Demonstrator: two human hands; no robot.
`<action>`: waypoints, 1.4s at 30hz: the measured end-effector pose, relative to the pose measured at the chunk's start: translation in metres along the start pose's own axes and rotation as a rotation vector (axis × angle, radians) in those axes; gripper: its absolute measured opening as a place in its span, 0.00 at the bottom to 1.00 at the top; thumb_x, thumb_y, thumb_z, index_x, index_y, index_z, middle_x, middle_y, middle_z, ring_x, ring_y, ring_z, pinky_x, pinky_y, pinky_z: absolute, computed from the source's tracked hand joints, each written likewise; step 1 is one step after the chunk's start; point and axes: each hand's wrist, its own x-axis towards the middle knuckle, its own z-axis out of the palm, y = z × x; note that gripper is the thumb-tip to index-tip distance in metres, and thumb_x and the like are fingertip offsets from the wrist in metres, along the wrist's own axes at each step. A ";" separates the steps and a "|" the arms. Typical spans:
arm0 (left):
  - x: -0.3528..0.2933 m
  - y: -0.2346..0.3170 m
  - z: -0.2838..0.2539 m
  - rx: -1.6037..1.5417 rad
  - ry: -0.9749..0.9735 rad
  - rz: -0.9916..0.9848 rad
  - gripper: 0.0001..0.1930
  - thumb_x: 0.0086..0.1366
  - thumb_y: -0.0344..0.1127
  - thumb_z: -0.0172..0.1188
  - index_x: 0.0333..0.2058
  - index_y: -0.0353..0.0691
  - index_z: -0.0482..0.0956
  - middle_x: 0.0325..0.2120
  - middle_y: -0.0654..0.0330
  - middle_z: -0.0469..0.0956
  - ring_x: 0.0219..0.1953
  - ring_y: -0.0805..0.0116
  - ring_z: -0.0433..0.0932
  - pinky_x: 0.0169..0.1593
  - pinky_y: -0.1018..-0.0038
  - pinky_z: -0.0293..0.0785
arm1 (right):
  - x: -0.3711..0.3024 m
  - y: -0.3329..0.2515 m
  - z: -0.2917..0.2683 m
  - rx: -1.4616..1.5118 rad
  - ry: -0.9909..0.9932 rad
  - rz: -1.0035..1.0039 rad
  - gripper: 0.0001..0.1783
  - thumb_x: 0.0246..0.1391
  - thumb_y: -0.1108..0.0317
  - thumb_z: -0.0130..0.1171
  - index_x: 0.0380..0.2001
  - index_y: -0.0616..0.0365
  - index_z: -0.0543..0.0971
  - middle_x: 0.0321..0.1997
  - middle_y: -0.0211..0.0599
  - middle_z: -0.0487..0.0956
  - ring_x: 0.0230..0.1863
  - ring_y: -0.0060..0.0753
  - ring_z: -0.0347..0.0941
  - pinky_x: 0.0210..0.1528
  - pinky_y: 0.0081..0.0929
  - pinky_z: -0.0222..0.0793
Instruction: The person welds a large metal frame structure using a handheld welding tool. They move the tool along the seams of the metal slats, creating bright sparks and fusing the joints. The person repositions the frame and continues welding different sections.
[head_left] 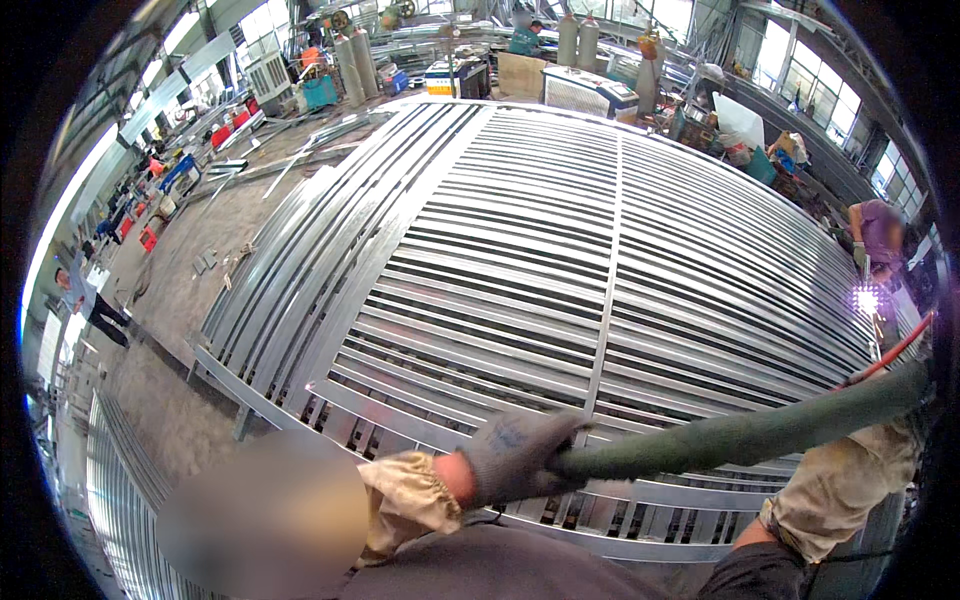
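My left hand (520, 455), in a grey work glove, closes round the end of a thick green cloth-wrapped hose (740, 425). The hose runs up to the right edge of the head view, across the near part of a large frame of silver metal slats (490, 280). A beige cuff covers my left wrist. My right forearm (840, 490), in a beige oversleeve, reaches up toward the right under the hose. The right hand itself does not show. A red cable (890, 350) lies beside the hose at the right.
A person in purple (880, 235) stands at the frame's right side by a bright welding spark (866, 298). Another person (90, 305) stands at the far left. Gas cylinders (355, 65) and machine boxes (590, 92) line the back. More metal slats (120, 490) lie lower left.
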 end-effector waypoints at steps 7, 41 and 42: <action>-0.036 -0.037 0.073 -0.439 -0.014 -0.275 0.17 0.59 0.33 0.67 0.46 0.38 0.77 0.34 0.56 0.82 0.36 0.72 0.79 0.41 0.72 0.75 | 0.074 0.035 0.051 0.192 -0.141 -0.057 0.27 0.69 0.56 0.42 0.60 0.68 0.64 0.49 0.51 0.75 0.40 0.32 0.75 0.40 0.24 0.74; 0.130 -0.118 0.080 -0.485 -0.692 -0.147 0.28 0.63 0.56 0.62 0.53 0.41 0.75 0.38 0.51 0.81 0.41 0.61 0.80 0.45 0.67 0.73 | 0.191 0.133 0.183 0.390 -0.146 0.337 0.20 0.61 0.57 0.58 0.48 0.62 0.73 0.34 0.43 0.82 0.21 0.25 0.77 0.20 0.19 0.77; 0.135 -0.125 0.079 -0.531 -0.689 -0.150 0.26 0.63 0.53 0.62 0.53 0.41 0.75 0.38 0.52 0.81 0.41 0.64 0.80 0.45 0.68 0.73 | 0.188 0.136 0.201 0.423 -0.189 0.343 0.20 0.61 0.57 0.59 0.47 0.62 0.73 0.34 0.43 0.82 0.21 0.25 0.77 0.20 0.19 0.77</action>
